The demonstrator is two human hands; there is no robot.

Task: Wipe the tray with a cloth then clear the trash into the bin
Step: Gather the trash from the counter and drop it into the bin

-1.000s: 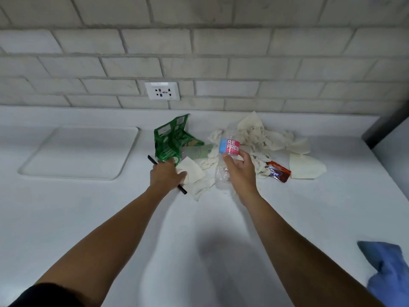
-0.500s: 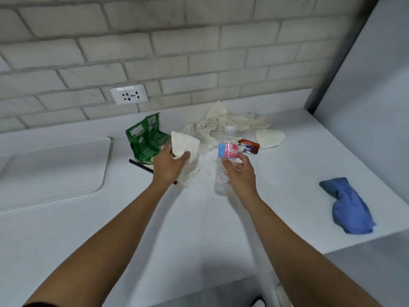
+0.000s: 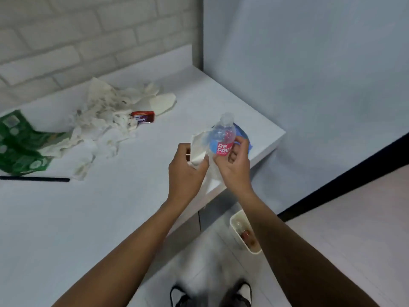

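Observation:
My right hand [image 3: 234,167] grips a clear plastic bottle [image 3: 222,135] with a blue and pink label, held upright above the counter's right end. My left hand [image 3: 186,171] holds a piece of white paper [image 3: 199,149] right beside the bottle. A white bin [image 3: 240,231] with some trash inside stands on the floor below my right forearm. The blue cloth [image 3: 242,135] lies on the counter behind the bottle, mostly hidden. More trash stays on the counter: torn white paper [image 3: 104,120], a red wrapper [image 3: 142,117], a green package [image 3: 20,149] and a black straw [image 3: 35,179]. The tray is out of view.
The white counter [image 3: 88,218] ends at a corner on the right, next to a pale blue wall [image 3: 309,74]. A brick wall runs behind it. My shoes [image 3: 210,295] show on the tiled floor below the counter edge.
Both hands lifted the paper and bottle off the trash pile and carried them right toward the counter's end. My view swung right and down, bringing the bin into sight and losing the tray.

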